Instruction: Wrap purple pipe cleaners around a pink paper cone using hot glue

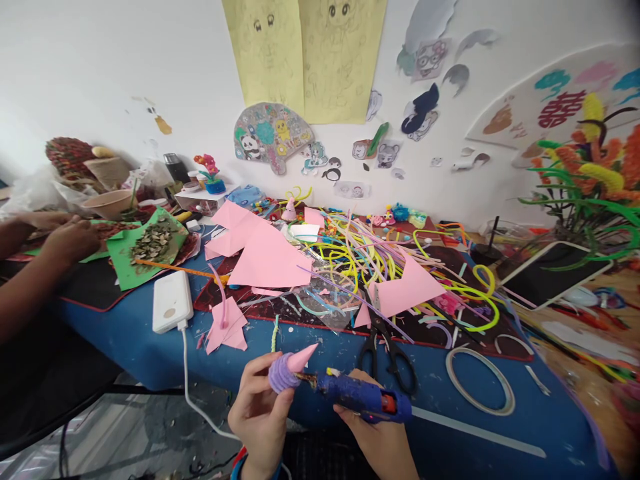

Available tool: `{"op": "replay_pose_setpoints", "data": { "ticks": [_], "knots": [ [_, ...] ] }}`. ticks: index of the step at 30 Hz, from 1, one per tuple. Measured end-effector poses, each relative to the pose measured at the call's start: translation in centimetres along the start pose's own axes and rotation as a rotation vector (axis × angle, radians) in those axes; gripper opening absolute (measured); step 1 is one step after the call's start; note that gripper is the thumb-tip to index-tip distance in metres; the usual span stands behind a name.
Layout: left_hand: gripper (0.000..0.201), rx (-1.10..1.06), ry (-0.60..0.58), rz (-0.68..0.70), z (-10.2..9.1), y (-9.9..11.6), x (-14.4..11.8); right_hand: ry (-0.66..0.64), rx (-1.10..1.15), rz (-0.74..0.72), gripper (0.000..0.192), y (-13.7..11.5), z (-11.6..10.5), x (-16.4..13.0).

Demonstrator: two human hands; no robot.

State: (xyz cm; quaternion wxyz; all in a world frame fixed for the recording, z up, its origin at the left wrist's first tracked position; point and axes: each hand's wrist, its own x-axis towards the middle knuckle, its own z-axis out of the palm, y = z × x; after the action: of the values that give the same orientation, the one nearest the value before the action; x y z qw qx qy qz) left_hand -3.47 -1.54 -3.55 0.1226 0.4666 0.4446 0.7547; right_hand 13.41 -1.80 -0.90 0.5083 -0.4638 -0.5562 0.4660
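Observation:
My left hand [260,413] is closed around a small pink paper cone [303,359], its pointed tip facing up and right. Purple pipe cleaner [283,373] is wound in several rings about the cone's lower part. In my right hand [375,437] is a blue hot glue gun [363,397], with a long glue stick [480,431] sticking out of its back end. The gun's nozzle touches or nearly touches the wound purple rings; which one I cannot tell. Black-handled scissors [387,357] lie just beyond the glue gun.
Pink paper sheets [273,257] and a pile of pipe cleaners [370,247] cover the table's middle. A white power bank [173,303] with a cable lies left; a tape roll [480,380] and tablet [555,273] lie right. Another person's hands [73,240] work at the far left.

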Motion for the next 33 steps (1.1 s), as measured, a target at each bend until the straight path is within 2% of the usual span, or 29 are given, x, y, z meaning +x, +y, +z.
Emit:
{"op": "replay_pose_setpoints", "data": {
  "ticks": [7,12,19,24,33],
  "knots": [
    [0.015,-0.006,0.024,-0.034,0.0,0.0,0.3,0.01,-0.051,0.02,0.05,-0.1,0.0,0.0],
    [0.02,-0.066,0.034,-0.079,0.3,0.1,0.7,0.017,-0.028,0.022,0.047,0.1,0.0,0.0],
    [0.024,-0.196,0.058,-0.219,0.6,0.3,1.0,-0.042,-0.045,-0.011,0.043,0.6,-0.2,0.3],
    [0.028,-0.248,0.082,-0.346,0.7,0.6,1.1,-0.062,-0.026,0.023,0.043,0.4,-0.2,0.4],
    [0.039,-0.349,0.058,-0.497,1.0,0.9,1.7,-0.043,-0.028,0.018,0.041,0.9,-0.4,0.4]
  ]
}}
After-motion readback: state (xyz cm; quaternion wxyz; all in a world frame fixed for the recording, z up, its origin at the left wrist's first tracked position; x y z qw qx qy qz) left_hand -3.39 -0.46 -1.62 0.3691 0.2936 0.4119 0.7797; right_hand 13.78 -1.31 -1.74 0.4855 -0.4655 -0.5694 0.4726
